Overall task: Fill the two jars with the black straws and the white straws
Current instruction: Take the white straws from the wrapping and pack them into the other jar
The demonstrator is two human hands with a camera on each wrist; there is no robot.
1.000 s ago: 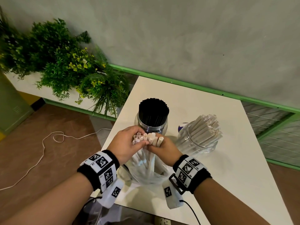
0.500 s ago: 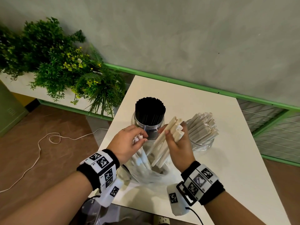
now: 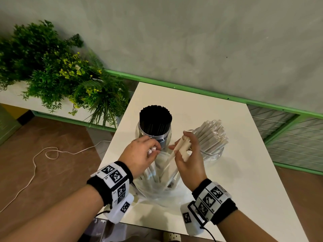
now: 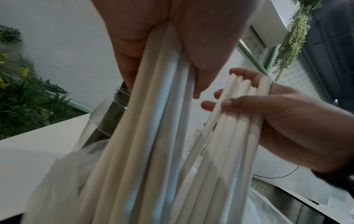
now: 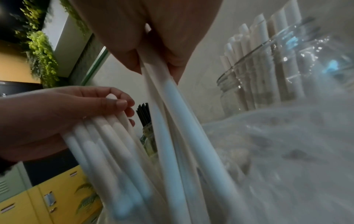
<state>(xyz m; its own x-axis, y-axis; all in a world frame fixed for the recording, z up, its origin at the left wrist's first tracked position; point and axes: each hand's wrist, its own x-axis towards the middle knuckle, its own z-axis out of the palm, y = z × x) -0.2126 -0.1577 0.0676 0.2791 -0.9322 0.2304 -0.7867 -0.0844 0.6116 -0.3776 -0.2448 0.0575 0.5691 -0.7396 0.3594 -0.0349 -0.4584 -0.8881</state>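
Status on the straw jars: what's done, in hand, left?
Done: black straws fill the left jar. In hand: right hand lifts a few white straws beside the part-filled right jar. Left: the bunch the left hand holds in the plastic bag.

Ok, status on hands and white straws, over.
Left hand grips straws in the clear bag. Right hand grips a white straw bunch beside the white-straw jar. Nothing blocking.
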